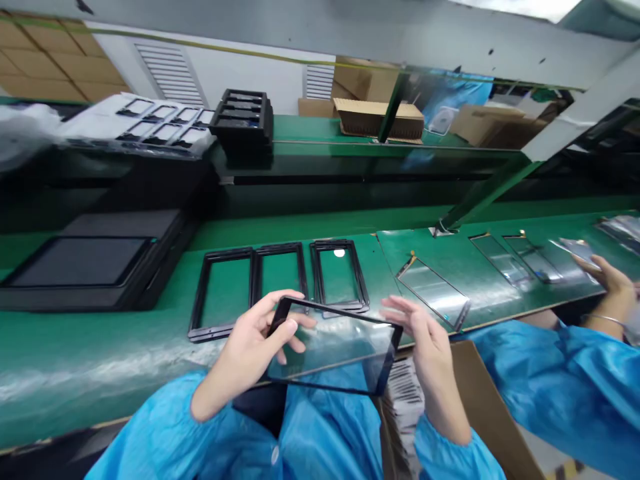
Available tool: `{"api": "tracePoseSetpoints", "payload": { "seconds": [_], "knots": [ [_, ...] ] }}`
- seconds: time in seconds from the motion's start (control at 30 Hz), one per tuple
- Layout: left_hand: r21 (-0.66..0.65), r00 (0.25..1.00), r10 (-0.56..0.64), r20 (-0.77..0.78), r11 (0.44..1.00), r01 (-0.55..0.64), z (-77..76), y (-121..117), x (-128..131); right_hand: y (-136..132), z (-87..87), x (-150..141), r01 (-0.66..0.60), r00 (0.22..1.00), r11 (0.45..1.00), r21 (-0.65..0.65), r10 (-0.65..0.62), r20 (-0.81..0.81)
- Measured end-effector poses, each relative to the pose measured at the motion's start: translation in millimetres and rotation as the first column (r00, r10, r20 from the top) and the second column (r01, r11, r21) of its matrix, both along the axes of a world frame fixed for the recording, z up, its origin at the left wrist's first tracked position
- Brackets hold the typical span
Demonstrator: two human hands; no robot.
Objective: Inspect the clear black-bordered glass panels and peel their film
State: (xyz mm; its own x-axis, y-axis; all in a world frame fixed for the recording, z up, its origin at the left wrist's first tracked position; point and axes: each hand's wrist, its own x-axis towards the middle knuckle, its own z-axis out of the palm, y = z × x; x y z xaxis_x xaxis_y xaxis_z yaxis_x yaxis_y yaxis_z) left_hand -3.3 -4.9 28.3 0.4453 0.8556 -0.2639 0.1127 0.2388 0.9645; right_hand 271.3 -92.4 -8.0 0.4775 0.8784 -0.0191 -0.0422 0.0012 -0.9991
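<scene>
A black-framed clear touch panel (337,353) is tilted above the bench's front edge. My left hand (257,340) grips its left end, with the thumb on top and the fingers showing through the glass from behind. My right hand (425,340) is at the panel's right end, its fingers stretched out and apart; whether they touch the frame I cannot tell. Behind the panel lie empty black frames: one at the left (199,300), stacked ones in the middle (302,263) and more stacked ones (361,277) with a white round sticker showing inside.
Right of the frames lies a bare glass panel (435,287) with a flex tail. A co-worker's hand (613,283) holds a similar piece at the far right. Foam trays with a dark screen (85,260) stand left. A shelf (310,130) with black trays (243,120) runs behind.
</scene>
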Motion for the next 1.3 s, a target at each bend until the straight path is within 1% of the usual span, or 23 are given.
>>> {"api": "tracePoseSetpoints", "payload": {
  "seconds": [0.03, 0.1, 0.17, 0.23, 0.27, 0.3, 0.33, 0.4, 0.43, 0.47, 0.5, 0.53, 0.6, 0.63, 0.67, 0.73, 0.77, 0.8, 0.87, 0.93, 1.0, 1.13, 1.3],
  "knots": [
    [-0.003, 0.999, 0.042, 0.03, 0.999, -0.042, -3.7, -1, -1, -4, -5.7, 3, -0.045, 0.997, 0.999, -0.029, 0.044, -0.063],
    [-0.01, 0.994, 0.096, 0.061, 0.995, -0.095, -10.9, -3, -3, -8, -12.9, -1, -0.077, 0.983, 0.996, -0.054, 0.067, -0.174],
    [-0.01, 0.992, 0.118, 0.052, 0.993, -0.118, -15.6, -4, -4, -10, -12.9, -13, -0.016, 0.98, 0.999, -0.051, 0.006, -0.199],
    [0.068, 0.993, 0.118, 0.004, 0.991, -0.118, -16.4, -4, -5, -8, -7.7, -24, 0.036, 0.986, 0.999, -0.041, -0.042, -0.164],
    [0.17, 0.992, 0.118, -0.048, 0.98, -0.108, -15.3, -3, -6, -8, -4.3, -28, 0.039, 0.988, 0.998, -0.039, -0.044, -0.147],
    [0.308, 0.986, 0.119, -0.117, 0.948, -0.078, -13.2, -2, -6, -7, -1.1, -31, 0.031, 0.99, 0.999, -0.035, -0.035, -0.134],
    [0.461, 0.973, 0.122, -0.197, 0.887, -0.018, -10.3, 0, -6, -7, 1.7, -33, 0.018, 0.992, 0.999, -0.028, -0.021, -0.12],
    [0.688, 0.932, 0.105, -0.346, 0.704, 0.176, -3.4, 5, -5, -7, 5.4, -36, -0.005, 0.995, 1.0, -0.016, 0.003, -0.1],
    [0.734, 0.911, 0.079, -0.404, 0.623, 0.271, 0.3, 8, -4, -8, 6.4, -36, -0.012, 0.996, 1.0, -0.012, 0.01, -0.093],
    [0.748, 0.893, 0.046, -0.448, 0.567, 0.346, 3.8, 11, -2, -9, 6.9, -37, -0.014, 0.996, 1.0, -0.009, 0.013, -0.089],
    [0.741, 0.876, 0.011, -0.483, 0.539, 0.401, 6.9, 14, -2, -10, 7.0, -37, -0.015, 0.996, 1.0, -0.011, 0.014, -0.088],
    [0.724, 0.862, -0.015, -0.507, 0.535, 0.435, 9.5, 17, -1, -11, 6.8, -37, -0.017, 0.996, 1.0, -0.018, 0.015, -0.088],
    [0.67, 0.846, -0.05, -0.53, 0.587, 0.455, 12.2, 22, -2, -11, 5.0, -34, -0.032, 0.994, 0.999, -0.035, 0.028, -0.103],
    [0.627, 0.849, -0.071, -0.524, 0.643, 0.44, 11.8, 23, -2, -11, 3.3, -32, -0.044, 0.99, 0.998, -0.036, 0.039, -0.133],
    [0.566, 0.864, -0.094, -0.495, 0.72, 0.403, 9.8, 23, -2, -9, 0.9, -32, -0.058, 0.982, 0.998, -0.027, 0.052, -0.184],
    [0.368, 0.929, -0.118, -0.351, 0.895, 0.253, 1.1, 20, 2, -5, -5.8, -34, -0.093, 0.943, 0.996, 0.013, 0.092, -0.321],
    [0.243, 0.965, -0.106, -0.241, 0.956, 0.165, -5.4, 17, 5, -2, -9.7, -37, -0.113, 0.919, 0.993, 0.028, 0.115, -0.378],
    [0.121, 0.989, -0.075, -0.127, 0.989, 0.091, -12.8, 14, 9, 2, -13.6, -43, -0.133, 0.902, 0.991, 0.029, 0.133, -0.41],
    [-0.046, 0.998, -0.012, 0.059, 0.999, 0.015, -27.4, 5, 17, 9, -19.5, -55, -0.145, 0.905, 0.989, -0.008, 0.13, -0.406],
    [-0.114, 0.988, -0.003, 0.152, 0.993, 0.02, -37.7, -4, 20, 13, -21.3, -64, -0.123, 0.921, 0.991, -0.05, 0.095, -0.378],
    [-0.144, 0.985, -0.059, 0.16, 0.986, 0.082, -41.6, -9, 18, 15, -19.5, -66, -0.114, 0.922, 0.992, -0.054, 0.085, -0.376],
    [-0.172, 0.975, -0.192, 0.116, 0.962, 0.21, -39.2, -9, 6, 11, -12.9, -59, -0.134, 0.922, 0.99, -0.035, 0.112, -0.371],
    [-0.2, 0.969, -0.205, 0.137, 0.952, 0.23, -36.9, -8, 2, 2, -7.1, -58, -0.126, 0.933, 0.992, -0.014, 0.114, -0.341]
  ]
}}
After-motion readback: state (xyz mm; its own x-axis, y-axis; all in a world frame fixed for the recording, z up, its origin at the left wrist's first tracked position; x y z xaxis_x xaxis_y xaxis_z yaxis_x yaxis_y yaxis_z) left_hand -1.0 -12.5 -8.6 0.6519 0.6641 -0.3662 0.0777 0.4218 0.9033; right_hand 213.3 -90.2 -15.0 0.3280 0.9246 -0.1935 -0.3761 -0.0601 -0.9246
